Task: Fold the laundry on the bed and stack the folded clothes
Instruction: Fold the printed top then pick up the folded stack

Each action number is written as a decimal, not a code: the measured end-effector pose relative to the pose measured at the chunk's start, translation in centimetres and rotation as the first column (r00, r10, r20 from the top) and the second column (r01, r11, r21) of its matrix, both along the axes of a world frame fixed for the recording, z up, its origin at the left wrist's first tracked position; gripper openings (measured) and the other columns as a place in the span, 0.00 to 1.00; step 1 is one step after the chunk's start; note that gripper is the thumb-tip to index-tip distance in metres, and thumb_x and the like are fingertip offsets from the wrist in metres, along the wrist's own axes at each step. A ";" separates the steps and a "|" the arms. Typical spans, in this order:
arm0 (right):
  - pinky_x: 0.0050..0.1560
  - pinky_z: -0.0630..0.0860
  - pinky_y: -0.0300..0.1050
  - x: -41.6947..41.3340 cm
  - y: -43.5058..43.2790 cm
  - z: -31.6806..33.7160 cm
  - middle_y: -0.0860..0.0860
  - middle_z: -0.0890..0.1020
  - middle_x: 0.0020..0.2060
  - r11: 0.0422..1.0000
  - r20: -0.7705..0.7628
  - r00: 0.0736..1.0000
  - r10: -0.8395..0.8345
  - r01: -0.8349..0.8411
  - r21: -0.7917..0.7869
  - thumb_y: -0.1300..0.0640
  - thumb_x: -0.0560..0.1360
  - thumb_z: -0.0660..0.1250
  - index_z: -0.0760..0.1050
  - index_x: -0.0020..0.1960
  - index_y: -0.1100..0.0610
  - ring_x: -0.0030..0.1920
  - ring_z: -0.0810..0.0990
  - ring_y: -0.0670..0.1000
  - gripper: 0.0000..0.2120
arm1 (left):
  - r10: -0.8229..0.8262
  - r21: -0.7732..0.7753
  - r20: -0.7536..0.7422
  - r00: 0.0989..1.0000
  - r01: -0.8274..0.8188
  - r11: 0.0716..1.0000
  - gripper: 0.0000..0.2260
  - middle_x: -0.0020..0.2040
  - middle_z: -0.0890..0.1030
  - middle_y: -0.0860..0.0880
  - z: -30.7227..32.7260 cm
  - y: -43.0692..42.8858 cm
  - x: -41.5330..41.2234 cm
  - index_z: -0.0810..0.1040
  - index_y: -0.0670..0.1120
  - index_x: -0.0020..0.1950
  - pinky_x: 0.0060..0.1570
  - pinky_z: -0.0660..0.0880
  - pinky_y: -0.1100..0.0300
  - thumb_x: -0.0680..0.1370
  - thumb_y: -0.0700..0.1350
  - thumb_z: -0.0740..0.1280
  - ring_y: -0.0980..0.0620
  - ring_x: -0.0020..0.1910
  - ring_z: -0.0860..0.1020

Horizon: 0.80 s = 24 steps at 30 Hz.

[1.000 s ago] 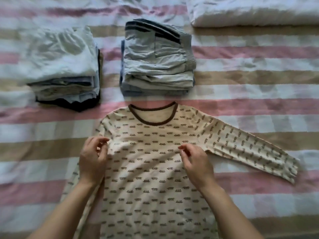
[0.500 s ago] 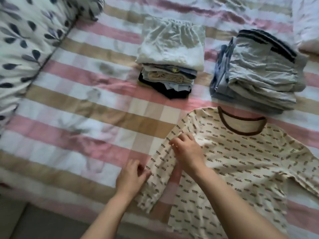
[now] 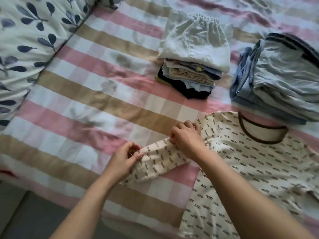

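Bed (image 3: 86, 94), pink-tan checked sheet; leaf-print bedding (image 3: 25, 40) upper left; grey floor (image 3: 25, 213) lower left. Left hand (image 3: 123, 160) and right hand (image 3: 187, 138) pinch shirt sleeve (image 3: 162, 159).

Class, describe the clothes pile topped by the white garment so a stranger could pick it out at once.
Start from the pink-and-tan striped bedspread. Beyond the patterned shirt stand two folded piles; take the left pile. Unlike the pale blue-grey pile beside it, it has a crumpled white top with an elastic waistband and a black layer at the bottom.

Home bedroom: striped bed sheet (image 3: 89, 94), leaf-print pillow (image 3: 29, 37).
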State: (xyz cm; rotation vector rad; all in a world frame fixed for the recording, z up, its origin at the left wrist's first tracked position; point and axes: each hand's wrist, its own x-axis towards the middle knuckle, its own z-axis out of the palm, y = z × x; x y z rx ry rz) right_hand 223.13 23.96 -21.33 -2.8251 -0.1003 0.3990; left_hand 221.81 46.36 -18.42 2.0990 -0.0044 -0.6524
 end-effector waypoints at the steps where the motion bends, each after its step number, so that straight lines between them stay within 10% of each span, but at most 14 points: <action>1: 0.59 0.49 0.50 0.3 0.1 0.1 0.50 0.76 0.52 1.000 0.008 1.000 -0.002 0.002 0.001 0.50 0.75 0.61 0.74 0.50 0.50 0.58 0.65 0.53 0.07 | 0.005 -0.007 0.003 1.000 -0.005 1.000 0.06 0.39 0.80 0.51 0.4 0.4 0.9 0.76 0.49 0.44 0.42 0.73 0.61 0.74 0.38 0.69 0.55 0.38 0.77; 9: 0.55 0.59 0.51 1.3 0.1 -0.3 0.52 0.71 0.54 0.993 -0.034 0.996 -0.088 0.085 -0.082 0.45 0.73 0.62 0.73 0.56 0.51 0.58 0.66 0.55 0.15 | -0.251 0.103 -0.251 0.935 0.284 0.953 0.12 0.38 0.82 0.51 0.5 2.6 4.2 0.80 0.45 0.45 0.37 0.75 0.61 0.66 0.31 0.71 0.59 0.34 0.77; 16: 0.55 0.63 0.51 2.5 -1.2 -0.5 0.53 0.71 0.56 0.981 -0.047 0.984 -0.172 0.167 -0.096 0.47 0.74 0.64 0.75 0.51 0.52 0.59 0.66 0.56 0.11 | 0.187 -0.175 -0.308 0.933 -0.249 0.953 0.07 0.42 0.84 0.44 -0.1 3.8 3.5 0.80 0.39 0.47 0.38 0.78 0.66 0.71 0.31 0.70 0.53 0.38 0.81; 24: 0.55 0.66 0.52 0.7 0.6 -1.4 0.55 0.72 0.56 0.892 0.108 0.886 -0.450 0.441 0.097 0.54 0.74 0.64 0.72 0.59 0.53 0.57 0.69 0.58 0.15 | 0.369 -0.120 -0.195 0.909 -0.396 0.910 0.08 0.41 0.82 0.44 -2.0 4.1 2.6 0.78 0.39 0.49 0.34 0.77 0.67 0.73 0.29 0.66 0.52 0.35 0.80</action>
